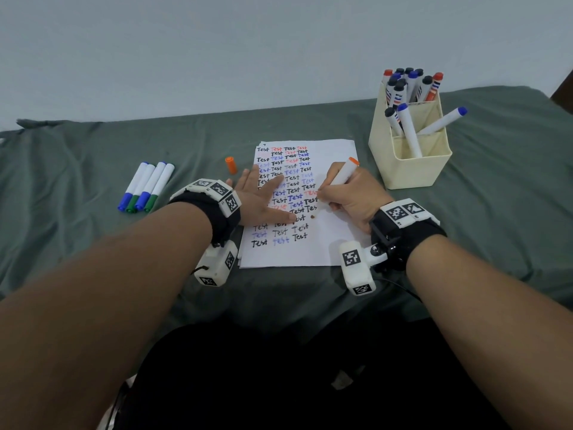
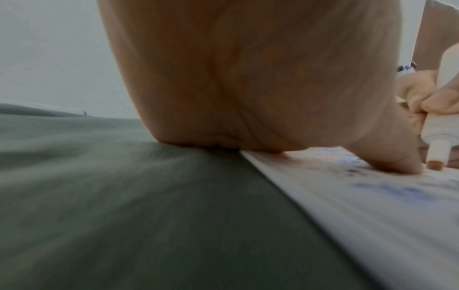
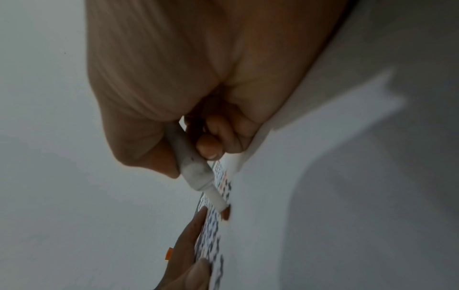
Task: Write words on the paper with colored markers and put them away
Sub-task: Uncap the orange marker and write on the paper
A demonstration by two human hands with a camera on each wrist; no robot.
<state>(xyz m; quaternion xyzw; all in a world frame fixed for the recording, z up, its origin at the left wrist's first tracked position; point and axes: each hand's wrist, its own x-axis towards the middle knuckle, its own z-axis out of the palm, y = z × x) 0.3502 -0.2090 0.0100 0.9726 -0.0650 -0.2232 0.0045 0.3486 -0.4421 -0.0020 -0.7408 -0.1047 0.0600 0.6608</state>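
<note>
The orange marker is gripped by the curled fingers of the right hand, its tip on the paper near the right of the rows of words. The left hand is laid flat, fingers straight, on the sheet. The marker is judged light and stiff, best held low on the barrel. 1 orange cap lies apart; 4 capped markers are counted on the green cloth, more in the cream holder.

Far right: cream marker holder stands just beside paper edge, blocks passage | Left: four capped markers lie on green cloth | Above paper's left edge: orange cap | Near cloth: open.
</note>
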